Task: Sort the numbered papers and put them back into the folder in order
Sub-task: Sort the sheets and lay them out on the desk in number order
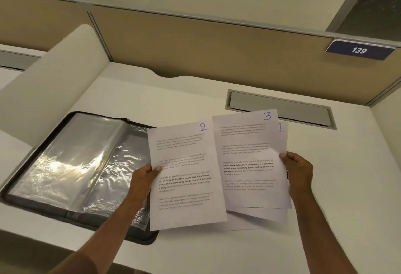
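Now your left hand (145,176) pinches the sheet marked 2 (184,176) at its left edge, thumb on the printed face and fingers curled behind, holding it up over the right part of the open folder (71,165) lying on the white surface (184,98). Your right hand (300,174) grips the right edge of the sheet marked 3 (249,161), thumb on top, with the sheet marked 1 (282,130) fanned out behind it in the same grip, above the surface.
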The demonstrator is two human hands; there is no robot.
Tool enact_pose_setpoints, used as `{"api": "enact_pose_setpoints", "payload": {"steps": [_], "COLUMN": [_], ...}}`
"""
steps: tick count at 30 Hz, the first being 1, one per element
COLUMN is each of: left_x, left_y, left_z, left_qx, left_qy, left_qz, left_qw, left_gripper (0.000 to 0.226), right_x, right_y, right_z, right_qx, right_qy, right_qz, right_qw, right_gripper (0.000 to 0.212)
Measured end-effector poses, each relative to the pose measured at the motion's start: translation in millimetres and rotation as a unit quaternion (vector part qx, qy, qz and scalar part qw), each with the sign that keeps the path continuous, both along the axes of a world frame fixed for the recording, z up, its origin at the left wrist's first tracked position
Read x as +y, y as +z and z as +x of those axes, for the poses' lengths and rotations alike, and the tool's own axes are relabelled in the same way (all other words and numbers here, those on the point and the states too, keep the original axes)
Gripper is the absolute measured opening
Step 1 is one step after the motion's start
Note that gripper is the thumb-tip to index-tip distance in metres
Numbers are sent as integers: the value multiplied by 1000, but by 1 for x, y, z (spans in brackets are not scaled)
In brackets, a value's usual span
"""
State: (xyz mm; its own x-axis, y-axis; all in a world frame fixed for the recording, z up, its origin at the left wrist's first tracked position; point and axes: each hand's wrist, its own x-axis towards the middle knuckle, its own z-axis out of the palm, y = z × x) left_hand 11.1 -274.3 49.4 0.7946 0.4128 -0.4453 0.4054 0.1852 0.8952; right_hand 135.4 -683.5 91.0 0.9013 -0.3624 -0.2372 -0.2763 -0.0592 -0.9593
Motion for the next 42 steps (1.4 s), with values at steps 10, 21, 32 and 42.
{"api": "enact_pose_setpoints", "payload": {"steps": [10, 21, 32, 42], "left_x": [5, 20, -1, -39], "left_y": [24, 7, -5, 5], "left_z": [-12, -34, -42, -32], "left_qx": [-55, -31, -23, -47], "left_qy": [-12, 14, 24, 63], "left_qz": [46, 22, 105, 109], "left_qw": [997, 999, 994, 991], "left_gripper": [15, 16, 8, 11], "right_x": [-10, 15, 7, -12], "right_y": [-2, -21, 68, 83], "right_z": [-40, -66, -50, -32], "right_qx": [85, 130, -222, -211], "right_qy": [15, 77, -37, -87], "right_qz": [178, 12, -244, -15], "right_qw": [980, 989, 943, 974], "right_gripper": [16, 8, 12, 10]}}
